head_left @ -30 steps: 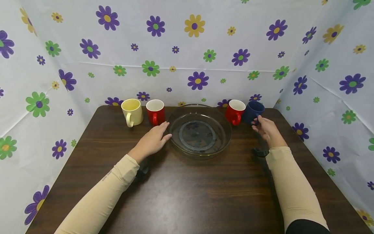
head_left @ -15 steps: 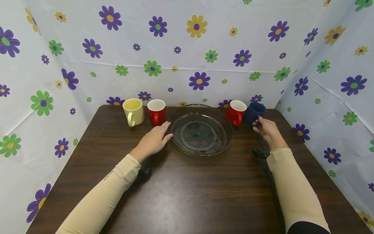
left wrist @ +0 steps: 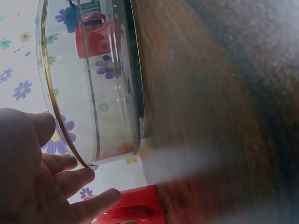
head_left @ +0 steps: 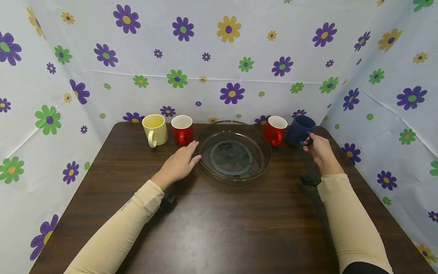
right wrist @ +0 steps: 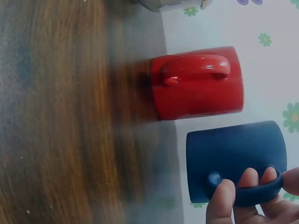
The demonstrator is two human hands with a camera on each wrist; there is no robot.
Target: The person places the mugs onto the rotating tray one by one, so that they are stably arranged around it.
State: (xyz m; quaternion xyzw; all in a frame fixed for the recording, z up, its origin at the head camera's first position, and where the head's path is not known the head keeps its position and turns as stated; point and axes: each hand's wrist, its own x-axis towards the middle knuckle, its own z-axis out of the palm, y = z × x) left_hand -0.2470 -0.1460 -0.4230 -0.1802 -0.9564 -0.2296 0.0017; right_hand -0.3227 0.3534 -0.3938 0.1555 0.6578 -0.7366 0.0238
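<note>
At the back right, my right hand [head_left: 319, 150] grips the handle of a dark blue mug [head_left: 299, 132], fingers threaded through the loop in the right wrist view. That mug [right wrist: 229, 151] is upright, its base a little above the tabletop. My left hand [head_left: 178, 164] has its fingers extended to the left rim of a large round clear glass dish [head_left: 232, 176]. In the left wrist view its fingertips [left wrist: 84, 176] lie right at the gold-edged rim. Just left of the blue mug stands a red mug [head_left: 272, 131] with a white inside.
Left of the dish, a second red mug [head_left: 183, 133] stands beside a pale yellow mug [head_left: 159, 133], handles facing me. All are along the back of the dark wooden table [head_left: 219, 224]. A flower-printed white sheet [head_left: 205, 95] hangs close behind and at both sides.
My right hand has shifted the blue mug slightly right and up, widening the gap to the red mug beside it. The left hand and the dish have stayed put.
</note>
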